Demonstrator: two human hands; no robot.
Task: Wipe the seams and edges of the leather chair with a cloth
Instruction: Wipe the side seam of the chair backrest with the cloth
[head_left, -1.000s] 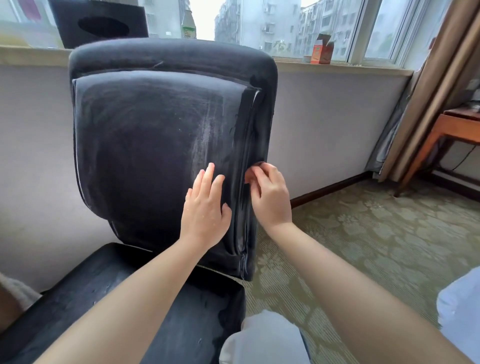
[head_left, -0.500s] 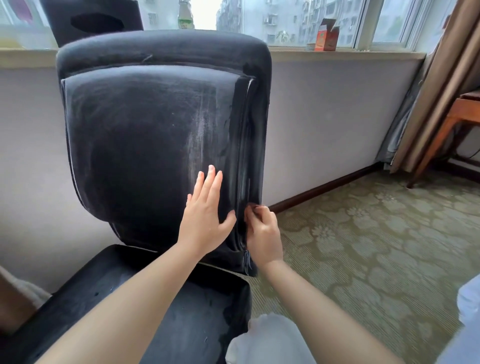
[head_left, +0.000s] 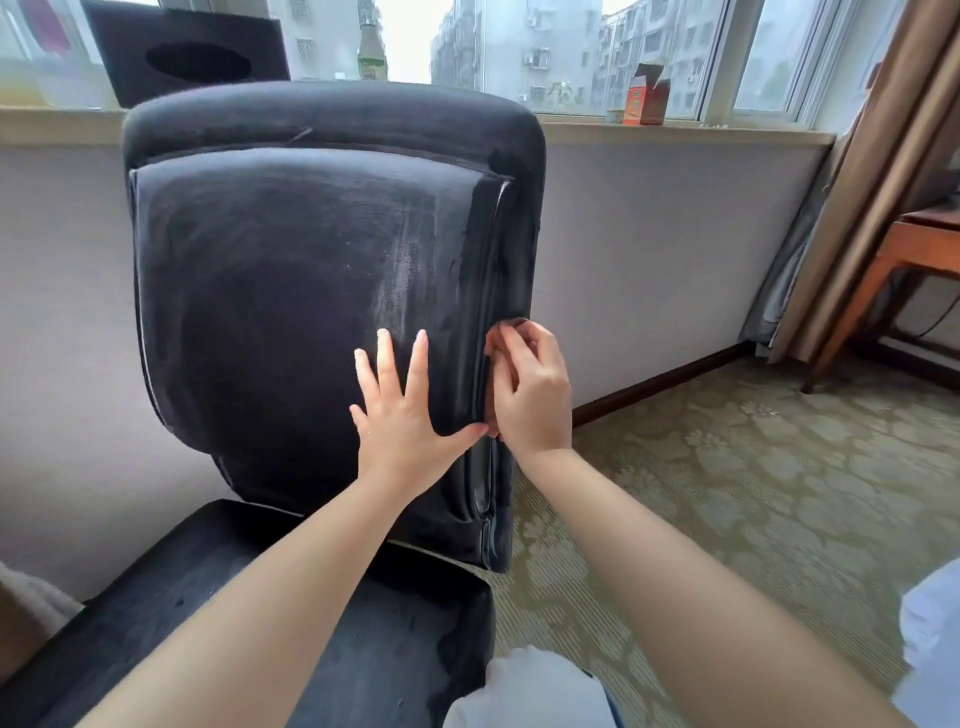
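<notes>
Item: one dark chair (head_left: 291, 291), upholstered, set against the far wall under the window; backrest upright, seat cushion (head_left: 291, 634) running toward the near left.

Step in hand, as judged: wiping the vertical seam (head_left: 485, 332) on the right edge of the backrest, about midway up its height.

Hands, two:
- Left hand (head_left: 402, 415): flat on the backrest face just left of the seam, fingers spread and straight, thumb reaching right toward the seam. It appears to brace the cushion.
- Right hand (head_left: 530, 389): at the seam itself, fingers curled inward against the edge, thumb just beside the left thumb. A small dark fold shows at the fingertips, possibly the cloth, though too little of it shows to be sure. Whether the fingers pinch a cloth or only press the seam cannot be told.

Next move, as judged: the right hand needs to travel along the seam, up or down, keeping pressure in the groove while the left holds the panel steady. The top edge and the left piping appear to remain.

Other things, counted:
- Bottle (head_left: 372, 49) on the window sill: one.
- Orange carton (head_left: 644, 98) on the sill, to the right: one.
- Dark box (head_left: 192, 57) on the sill, far left: one.
- Wooden bench (head_left: 914, 254), far right, partly seen: one.
- Curtain (head_left: 878, 171), right: one.
- Patterned carpet (head_left: 727, 493).
</notes>
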